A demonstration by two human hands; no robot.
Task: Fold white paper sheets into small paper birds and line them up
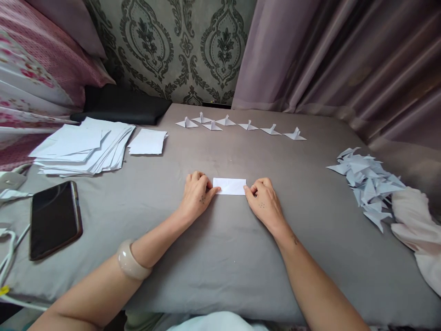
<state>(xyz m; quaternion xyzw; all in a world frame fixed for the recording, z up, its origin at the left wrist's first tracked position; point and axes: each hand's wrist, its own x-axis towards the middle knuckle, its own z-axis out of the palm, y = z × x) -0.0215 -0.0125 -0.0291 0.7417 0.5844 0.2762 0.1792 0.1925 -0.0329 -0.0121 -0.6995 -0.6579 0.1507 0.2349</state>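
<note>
A small white sheet of paper [230, 186], folded into a rectangle, lies low over the grey cloth in front of me. Its left end is pinched by my left hand [200, 195], thumb on the near side and fingers curled. At the right end, my right hand [262, 202] grips the paper in the same way, its thumb at the edge. Beyond the hands stands a loose row of folded paper birds [248, 125], several of them, with wings spread and necks raised.
Stacked white paper [82, 147] and a smaller pile of squares [148, 141] sit at the left. Nearer are a phone [55, 219] and white cables [12, 248]. A heap of folded paper pieces [368, 179] lies right, against a pale cloth [415, 230]. Curtains [310, 55] hang behind.
</note>
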